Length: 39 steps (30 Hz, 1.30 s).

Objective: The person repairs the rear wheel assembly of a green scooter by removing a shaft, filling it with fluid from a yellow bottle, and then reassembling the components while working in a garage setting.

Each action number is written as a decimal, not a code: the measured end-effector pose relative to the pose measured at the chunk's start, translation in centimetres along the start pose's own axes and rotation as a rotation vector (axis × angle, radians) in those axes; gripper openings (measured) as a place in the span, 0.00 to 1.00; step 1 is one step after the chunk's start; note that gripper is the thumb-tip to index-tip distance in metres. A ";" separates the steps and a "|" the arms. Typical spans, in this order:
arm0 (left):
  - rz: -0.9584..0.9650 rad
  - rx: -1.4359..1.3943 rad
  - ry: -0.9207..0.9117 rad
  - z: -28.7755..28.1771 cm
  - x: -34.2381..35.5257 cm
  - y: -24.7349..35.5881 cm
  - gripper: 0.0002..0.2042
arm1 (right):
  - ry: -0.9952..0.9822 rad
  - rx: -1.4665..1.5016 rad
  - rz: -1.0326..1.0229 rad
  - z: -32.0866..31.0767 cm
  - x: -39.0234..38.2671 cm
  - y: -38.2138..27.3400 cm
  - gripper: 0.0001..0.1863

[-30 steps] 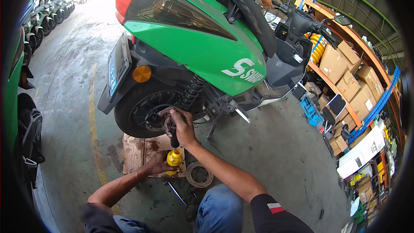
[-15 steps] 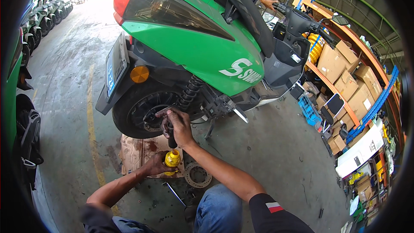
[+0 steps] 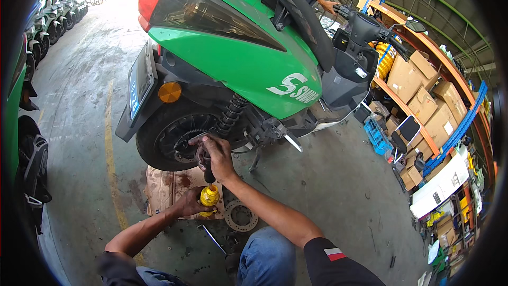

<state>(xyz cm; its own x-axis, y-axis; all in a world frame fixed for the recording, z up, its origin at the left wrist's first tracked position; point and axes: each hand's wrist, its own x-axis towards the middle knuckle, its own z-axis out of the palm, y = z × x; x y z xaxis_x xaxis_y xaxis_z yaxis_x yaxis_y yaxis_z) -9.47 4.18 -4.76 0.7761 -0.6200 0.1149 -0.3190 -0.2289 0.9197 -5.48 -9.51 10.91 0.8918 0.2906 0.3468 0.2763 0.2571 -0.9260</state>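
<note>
Held the yellow bottle (image 3: 209, 197) close to upright in the left hand (image 3: 188, 203), with fingers curled round its side, over the right edge of a cardboard sheet (image 3: 164, 184) and just below the rear wheel (image 3: 151, 145) in view. Closed the right hand (image 3: 215, 157) above it round a dark handle (image 3: 209, 173), pointing the narrow lower end down at the open mouth. Could not tell from this angle of contact between tip and mouth, nor of the bottle resting or hanging free. Seemed partway through the work at the bottle — had it uncapped, with the handle lined up over it, but not yet set down or parted from it. Could not judge the amount left inside. Had the brake disc (image 3: 230, 223) lying on the floor (image 3: 328, 180) beside the cardboard, apart from the wheel, with a slim metal bar (image 3: 212, 238) near it; not yet fitted, by the look of it. Showed smooth yellow plastic with rounded shoulders, creased brown card blotched with dark stains, a flat dull-metal ring with an open centre, a black coil spring (image 3: 231, 116) and — above all this — glossy, wedge-shaped green panels on the scooter (image 3: 233, 74).
</note>
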 end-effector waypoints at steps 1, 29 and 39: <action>0.000 0.000 -0.001 -0.1 0.0 0.1 0.29 | 0.006 0.004 0.005 0.1 0.0 -0.1 0.21; -0.017 -0.059 -0.023 -0.3 -0.1 0.7 0.32 | 0.000 -0.014 0.007 -0.1 0.2 0.6 0.22; 0.031 -0.047 -0.002 -0.2 0.0 1.1 0.23 | -0.001 -0.011 0.025 0.0 0.2 0.7 0.22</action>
<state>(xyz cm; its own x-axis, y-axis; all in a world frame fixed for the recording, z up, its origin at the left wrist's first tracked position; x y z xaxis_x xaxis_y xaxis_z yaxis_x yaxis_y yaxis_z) -9.75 4.07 -3.65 0.7653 -0.6277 0.1426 -0.3170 -0.1746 0.9322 -5.13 -9.34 10.35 0.8981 0.2980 0.3235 0.2575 0.2399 -0.9360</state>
